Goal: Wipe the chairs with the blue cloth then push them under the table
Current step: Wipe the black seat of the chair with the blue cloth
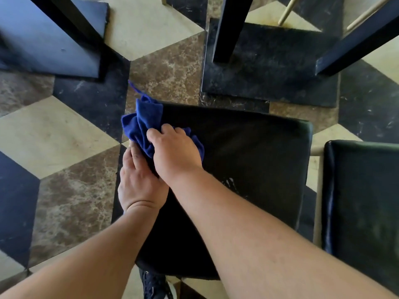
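A black padded chair seat (248,156) fills the middle of the view, seen from above. The crumpled blue cloth (143,121) lies on its far left corner. My right hand (174,152) presses down on the cloth, fingers curled over it. Just left of it, my left hand (138,178) grips the left edge of the seat and touches the cloth's lower fold. A second black chair seat (362,201) stands at the right edge, close beside the first. Beyond the chairs rise black table legs (224,29) on a dark square base (280,72).
The floor is tiled in cream, brown marble and black diamonds (64,134). Another dark base plate (49,44) with a black leg lies at the top left. Pale wooden chair legs (287,11) show at the top right. My dark shoe (155,285) is at the bottom.
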### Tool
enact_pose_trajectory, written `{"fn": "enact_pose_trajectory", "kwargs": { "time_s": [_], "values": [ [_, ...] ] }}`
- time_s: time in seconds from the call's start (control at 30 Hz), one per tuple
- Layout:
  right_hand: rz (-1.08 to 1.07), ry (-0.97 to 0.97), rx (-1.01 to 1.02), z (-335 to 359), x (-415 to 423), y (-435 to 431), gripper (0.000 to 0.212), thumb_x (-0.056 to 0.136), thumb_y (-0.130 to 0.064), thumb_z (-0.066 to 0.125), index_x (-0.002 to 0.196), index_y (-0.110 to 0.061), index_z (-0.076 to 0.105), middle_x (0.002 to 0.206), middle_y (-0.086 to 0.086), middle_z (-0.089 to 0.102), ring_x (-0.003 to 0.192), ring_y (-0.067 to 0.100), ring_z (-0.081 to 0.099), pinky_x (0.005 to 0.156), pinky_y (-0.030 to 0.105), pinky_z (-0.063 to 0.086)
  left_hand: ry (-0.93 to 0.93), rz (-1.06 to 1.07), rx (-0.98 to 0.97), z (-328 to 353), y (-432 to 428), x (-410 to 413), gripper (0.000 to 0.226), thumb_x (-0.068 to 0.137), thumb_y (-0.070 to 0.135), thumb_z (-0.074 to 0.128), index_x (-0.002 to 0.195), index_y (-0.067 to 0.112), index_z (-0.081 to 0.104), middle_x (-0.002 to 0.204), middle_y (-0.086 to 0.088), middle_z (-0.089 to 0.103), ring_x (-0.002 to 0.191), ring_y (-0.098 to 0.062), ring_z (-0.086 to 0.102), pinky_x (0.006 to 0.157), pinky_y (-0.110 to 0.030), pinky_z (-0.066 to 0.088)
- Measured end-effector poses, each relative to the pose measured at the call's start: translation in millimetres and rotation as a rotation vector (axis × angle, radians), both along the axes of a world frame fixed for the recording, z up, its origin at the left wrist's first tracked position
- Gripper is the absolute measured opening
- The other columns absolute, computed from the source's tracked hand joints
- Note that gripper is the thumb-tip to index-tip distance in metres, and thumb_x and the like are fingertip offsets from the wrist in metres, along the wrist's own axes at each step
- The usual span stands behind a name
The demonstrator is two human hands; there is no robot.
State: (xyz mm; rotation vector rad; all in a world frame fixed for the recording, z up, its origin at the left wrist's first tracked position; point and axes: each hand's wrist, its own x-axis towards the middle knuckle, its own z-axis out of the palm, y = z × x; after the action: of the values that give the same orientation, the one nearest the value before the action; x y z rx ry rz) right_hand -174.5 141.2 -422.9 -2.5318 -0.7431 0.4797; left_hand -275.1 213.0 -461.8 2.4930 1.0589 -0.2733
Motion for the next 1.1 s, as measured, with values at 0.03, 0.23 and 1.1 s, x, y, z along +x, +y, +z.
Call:
{"fn": "enact_pose_trajectory", "kwargs": {
  "time_s": [0.03, 0.23, 1.1],
  "values": [
    [-0.010, -0.001, -0.009, -0.2, 2.1, -10.3, 0.025, 0.094, -0.016, 0.060, 0.118, -0.021, 0.062, 0.113, 0.009, 0.060, 0.106, 0.034, 0.056, 0.070, 0.041, 0.038, -0.008, -0.005, 0.011, -0.3, -0.5, 0.0, 0.098, 0.092, 0.068, 0.048, 0.168, 0.028, 0.001, 0.175, -0.002, 0.022, 0.145, -0.035, 0.045, 0.103, -0.059, 0.048],
    [-0.153, -0.038, -0.128, 0.7, 20.7, -104.4, 0.024, 0.086, -0.013, 0.063, 0.107, -0.025, 0.064, 0.105, 0.008, 0.060, 0.097, 0.036, 0.059, 0.067, 0.041, 0.039, -0.019, -0.008, 0.048, -0.7, -2.3, 0.5, 0.095, 0.092, 0.069, 0.041, 0.168, 0.024, 0.005, 0.170, -0.009, 0.030, 0.140, -0.041, 0.048, 0.099, -0.063, 0.049],
    [-0.203, 0.084, 0.031, -2.7, -23.2, 3.2, 0.021, 0.094, -0.017, 0.055, 0.112, -0.021, 0.065, 0.117, 0.013, 0.061, 0.105, 0.040, 0.057, 0.080, 0.045, 0.044, -0.012, -0.010, 0.006, -2.3, 1.0, -2.3, 0.095, 0.094, 0.057, 0.046, 0.170, 0.025, -0.002, 0.174, -0.003, 0.024, 0.145, -0.036, 0.044, 0.102, -0.057, 0.048]
  ]
}}
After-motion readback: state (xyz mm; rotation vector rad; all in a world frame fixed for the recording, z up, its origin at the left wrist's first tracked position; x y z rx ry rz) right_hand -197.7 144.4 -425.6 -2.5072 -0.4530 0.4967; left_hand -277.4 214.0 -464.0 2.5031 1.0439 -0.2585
